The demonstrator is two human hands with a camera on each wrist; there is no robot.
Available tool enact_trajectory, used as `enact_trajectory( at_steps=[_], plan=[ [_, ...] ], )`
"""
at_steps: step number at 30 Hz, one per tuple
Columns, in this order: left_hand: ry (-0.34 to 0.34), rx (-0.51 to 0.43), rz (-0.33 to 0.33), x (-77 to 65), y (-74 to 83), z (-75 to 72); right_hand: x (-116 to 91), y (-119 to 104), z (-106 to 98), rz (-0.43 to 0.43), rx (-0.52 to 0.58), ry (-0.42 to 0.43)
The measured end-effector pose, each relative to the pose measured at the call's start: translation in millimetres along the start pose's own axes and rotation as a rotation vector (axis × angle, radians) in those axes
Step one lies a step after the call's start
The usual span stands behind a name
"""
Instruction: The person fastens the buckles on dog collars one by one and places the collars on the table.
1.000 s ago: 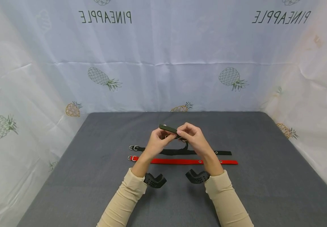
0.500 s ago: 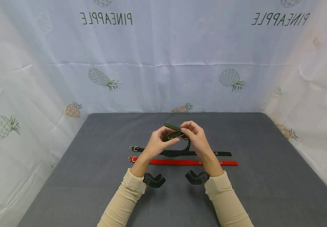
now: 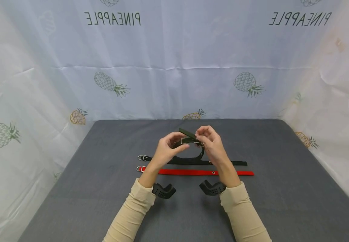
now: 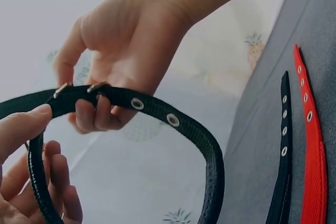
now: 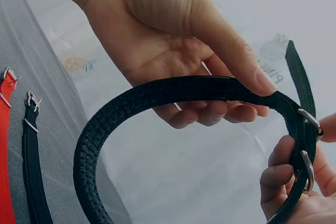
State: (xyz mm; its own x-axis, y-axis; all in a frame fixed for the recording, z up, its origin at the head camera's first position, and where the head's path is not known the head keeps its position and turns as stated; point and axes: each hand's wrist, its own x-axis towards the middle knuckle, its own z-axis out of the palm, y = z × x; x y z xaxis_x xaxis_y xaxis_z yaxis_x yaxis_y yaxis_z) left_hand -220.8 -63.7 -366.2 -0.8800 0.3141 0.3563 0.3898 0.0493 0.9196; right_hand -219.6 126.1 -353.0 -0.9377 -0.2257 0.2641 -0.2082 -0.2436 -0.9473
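A dark green dog collar [image 5: 157, 88] is bent into a loop between my hands above the table. My left hand [image 3: 166, 148] pinches its band, thumb on one face and fingers behind. My right hand [image 3: 213, 145] pinches the collar beside its metal buckle [image 4: 98, 86] and ring. The strap's pointed end [image 5: 300, 72] sticks out past the metal fittings. Two eyelets [image 4: 137, 103] show on the band close to the right hand's fingers. In the head view the right fingers partly cover the fittings, and the loop's lower part hangs in front of a black collar.
The black collar [image 3: 239, 163] lies straight across the grey table [image 3: 283, 198], with a red collar [image 3: 180, 172] parallel and nearer. Both have buckles at the left and eyelets at the right. A pineapple-print curtain [image 3: 174, 90] surrounds the back and sides.
The right hand has shifted slightly up and right, and the hands are a little further apart. The collar has turned and spread, bringing its buckle and wider loop into sight.
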Motion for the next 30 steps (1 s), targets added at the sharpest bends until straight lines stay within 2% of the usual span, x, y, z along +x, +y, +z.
enact_trajectory(
  at_steps=[6,16,25,30],
  plan=[
    [0.011,-0.001,-0.002,0.3,-1.8,-1.8,-0.8,-3.6,1.1,0.014,0.022,0.011],
    [0.007,0.009,-0.004,1.1,0.1,-1.5,-0.9,-4.9,1.0,-0.020,0.031,0.041],
    [0.021,0.010,0.021,-0.6,1.5,-1.6,-0.5,-3.9,2.5,0.007,-0.001,0.049],
    [0.024,0.021,0.049,-1.3,1.6,-0.7,-1.0,-3.7,3.1,0.022,-0.055,0.041]
  ],
)
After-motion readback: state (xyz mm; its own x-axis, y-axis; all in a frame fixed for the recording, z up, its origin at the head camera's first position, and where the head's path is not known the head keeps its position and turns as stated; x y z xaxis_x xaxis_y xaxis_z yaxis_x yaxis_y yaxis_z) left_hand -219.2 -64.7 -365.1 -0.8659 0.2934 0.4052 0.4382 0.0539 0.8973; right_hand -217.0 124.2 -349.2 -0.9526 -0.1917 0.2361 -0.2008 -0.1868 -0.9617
